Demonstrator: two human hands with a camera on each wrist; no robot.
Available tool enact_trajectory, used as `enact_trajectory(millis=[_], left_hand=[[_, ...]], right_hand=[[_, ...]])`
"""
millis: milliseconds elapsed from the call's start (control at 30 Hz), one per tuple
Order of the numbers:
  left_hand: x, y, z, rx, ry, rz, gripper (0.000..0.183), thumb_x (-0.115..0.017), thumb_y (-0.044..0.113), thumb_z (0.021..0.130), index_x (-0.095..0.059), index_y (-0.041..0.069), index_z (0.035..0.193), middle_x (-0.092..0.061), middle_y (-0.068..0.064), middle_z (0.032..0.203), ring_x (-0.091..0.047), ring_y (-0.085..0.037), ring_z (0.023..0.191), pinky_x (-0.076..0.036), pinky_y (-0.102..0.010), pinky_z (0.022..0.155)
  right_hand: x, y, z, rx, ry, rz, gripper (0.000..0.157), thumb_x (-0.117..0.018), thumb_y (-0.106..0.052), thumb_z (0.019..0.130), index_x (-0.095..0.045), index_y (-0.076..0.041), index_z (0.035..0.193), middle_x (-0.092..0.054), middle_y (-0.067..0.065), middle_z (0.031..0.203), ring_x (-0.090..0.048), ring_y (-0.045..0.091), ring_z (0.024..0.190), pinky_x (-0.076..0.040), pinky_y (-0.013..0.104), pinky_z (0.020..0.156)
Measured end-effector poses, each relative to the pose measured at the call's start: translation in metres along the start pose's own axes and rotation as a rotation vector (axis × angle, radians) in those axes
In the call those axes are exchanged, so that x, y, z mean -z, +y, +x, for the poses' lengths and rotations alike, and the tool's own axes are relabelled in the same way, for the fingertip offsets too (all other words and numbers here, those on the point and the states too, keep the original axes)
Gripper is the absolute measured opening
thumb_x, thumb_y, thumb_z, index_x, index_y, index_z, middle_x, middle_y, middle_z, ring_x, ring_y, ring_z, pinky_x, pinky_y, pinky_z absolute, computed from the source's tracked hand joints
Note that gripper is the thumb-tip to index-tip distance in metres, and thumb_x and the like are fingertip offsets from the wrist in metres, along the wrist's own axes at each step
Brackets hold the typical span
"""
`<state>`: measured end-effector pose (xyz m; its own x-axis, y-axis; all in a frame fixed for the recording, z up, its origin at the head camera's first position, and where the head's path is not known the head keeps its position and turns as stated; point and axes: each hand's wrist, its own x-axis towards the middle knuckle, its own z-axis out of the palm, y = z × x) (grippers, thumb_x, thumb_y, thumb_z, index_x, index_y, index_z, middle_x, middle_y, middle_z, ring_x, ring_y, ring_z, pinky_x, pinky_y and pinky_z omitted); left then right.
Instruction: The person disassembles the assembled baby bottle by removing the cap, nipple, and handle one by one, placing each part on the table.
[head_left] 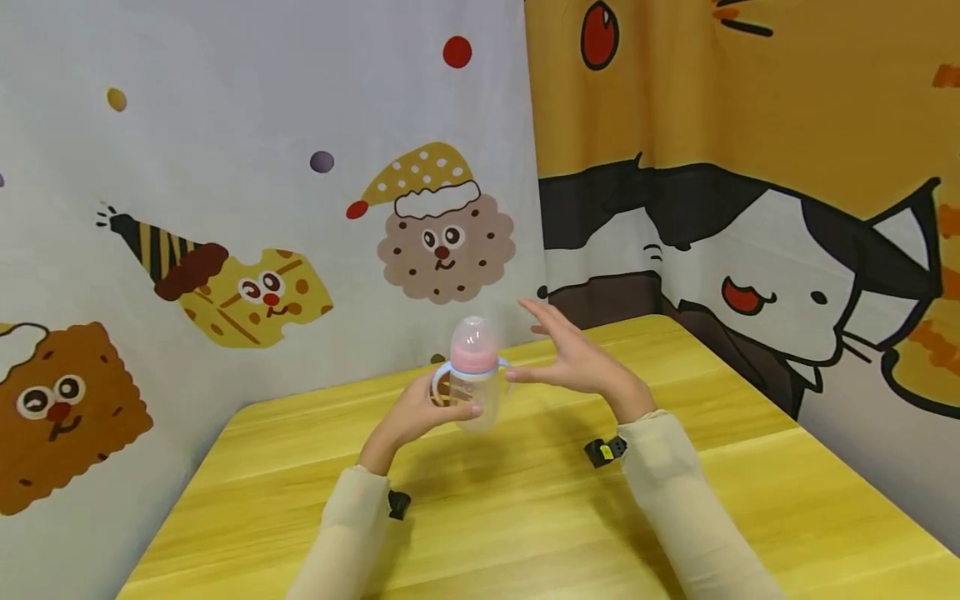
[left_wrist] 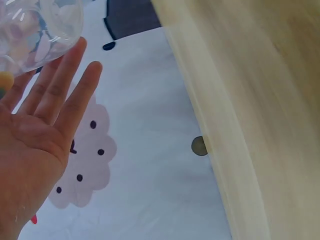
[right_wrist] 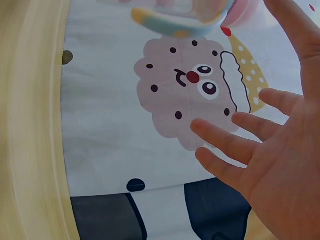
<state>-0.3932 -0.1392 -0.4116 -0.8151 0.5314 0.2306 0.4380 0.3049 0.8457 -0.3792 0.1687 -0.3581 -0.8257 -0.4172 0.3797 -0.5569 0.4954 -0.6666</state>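
Observation:
A clear baby bottle with a pink collar, a clear domed cap and pale blue side handles stands upright above the wooden table. My left hand holds it low on its body, the thumb across the front and the fingers behind. The left wrist view shows the bottle's clear base against the fingers of that left hand. To the right, my right hand is spread, its thumb tip close to the right handle. In the right wrist view, a blue and yellow handle hangs above that right hand's spread fingers.
The yellow wooden table spreads beneath both hands. Behind it hangs a white curtain printed with cartoon snacks, and an orange cat-print curtain covers the right side. Small black devices are worn at both wrists.

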Motion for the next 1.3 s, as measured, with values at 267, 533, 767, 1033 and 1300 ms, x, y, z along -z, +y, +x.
enact_trajectory(millis=[267,533,767,1033,1300], left_hand=[[0.014,0.003,-0.02,-0.008,0.086,0.038,0.056,-0.087,0.028,0.089,-0.062,0.019,0.139,-0.071,-0.01,0.126,-0.071,-0.027,0.107,-0.061,-0.045,0.087],[0.016,0.012,-0.018,-0.059,0.115,0.091,0.057,-0.09,0.029,0.087,-0.064,0.023,0.137,-0.071,-0.007,0.125,-0.069,-0.032,0.11,-0.06,-0.047,0.087],[0.013,0.019,-0.014,-0.131,0.099,0.153,0.061,-0.093,0.032,0.084,-0.063,0.029,0.138,-0.071,0.001,0.12,-0.068,-0.035,0.108,-0.058,-0.048,0.087],[0.009,0.021,-0.012,-0.172,0.074,0.209,0.067,-0.093,0.032,0.083,-0.061,0.028,0.142,-0.072,0.001,0.119,-0.068,-0.026,0.104,-0.058,-0.049,0.084],[0.003,0.026,-0.007,-0.17,0.035,0.275,0.064,-0.092,0.045,0.083,-0.062,0.031,0.138,-0.072,0.006,0.114,-0.068,-0.019,0.097,-0.059,-0.04,0.082]], right_hand=[[-0.01,-0.003,0.012,0.028,-0.023,-0.001,0.109,-0.085,-0.052,0.087,-0.017,-0.035,0.17,-0.017,0.002,0.176,-0.034,0.034,0.155,-0.036,0.069,0.117],[-0.009,-0.009,0.015,0.086,0.012,0.048,0.107,-0.084,-0.053,0.089,-0.02,-0.026,0.17,-0.022,0.005,0.175,-0.038,0.032,0.154,-0.037,0.059,0.121],[-0.009,-0.022,0.018,0.129,0.001,0.142,0.099,-0.082,-0.058,0.089,-0.027,-0.032,0.168,-0.036,0.007,0.169,-0.048,0.031,0.148,-0.04,0.061,0.118],[-0.014,-0.03,0.016,0.158,-0.017,0.141,0.095,-0.083,-0.053,0.089,-0.035,-0.022,0.165,-0.047,0.01,0.161,-0.053,0.034,0.142,-0.041,0.06,0.117],[-0.016,-0.029,0.011,0.105,-0.021,0.047,0.084,-0.086,-0.054,0.085,-0.053,-0.016,0.152,-0.059,-0.001,0.128,-0.051,0.026,0.105,-0.046,0.042,0.086]])
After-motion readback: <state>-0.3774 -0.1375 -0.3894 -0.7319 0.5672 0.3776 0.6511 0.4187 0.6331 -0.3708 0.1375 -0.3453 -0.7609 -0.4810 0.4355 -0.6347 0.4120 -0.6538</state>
